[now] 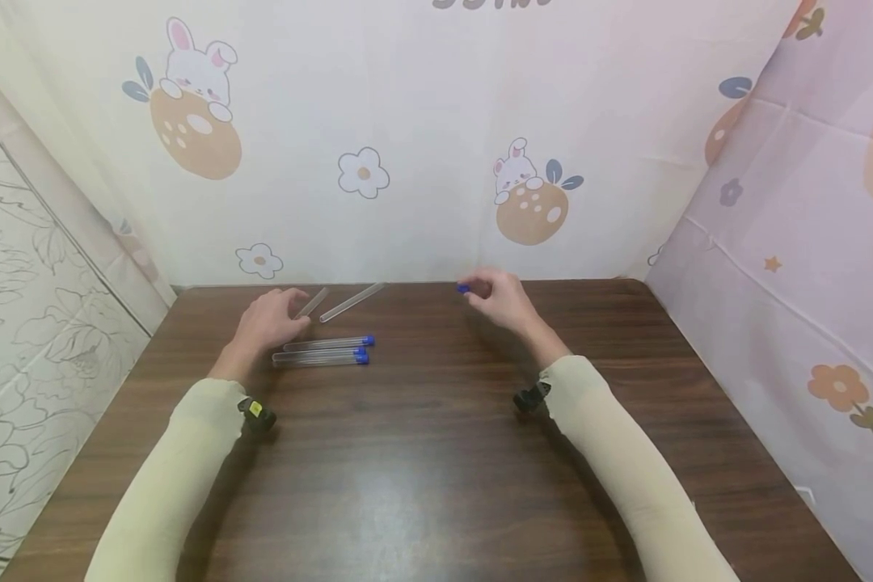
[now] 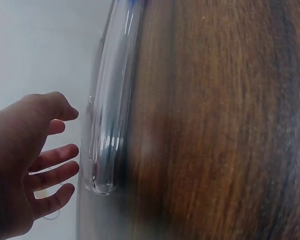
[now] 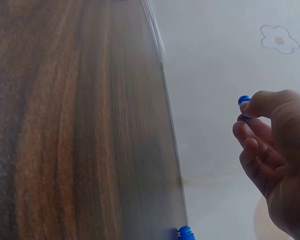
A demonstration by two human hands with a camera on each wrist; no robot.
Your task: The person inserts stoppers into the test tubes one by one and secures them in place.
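My right hand (image 1: 505, 301) pinches a small blue cap (image 3: 244, 100) between thumb and fingertip, near the back edge of the table. My left hand (image 1: 271, 317) is at the back left, its fingers parted and loosely bent with nothing held, as the left wrist view shows. Right at its fingertips in the head view is a clear uncapped tube (image 1: 313, 301). Another clear tube (image 1: 352, 302) lies slantwise to the right of that one. Closer to me, three clear tubes (image 1: 320, 352) with blue caps lie side by side, their capped ends pointing right.
A second blue cap (image 3: 186, 233) shows at the table edge in the right wrist view. The brown wooden table (image 1: 407, 453) ends at a patterned curtain (image 1: 422, 218) behind it. Another curtain (image 1: 786, 307) runs along the right side.
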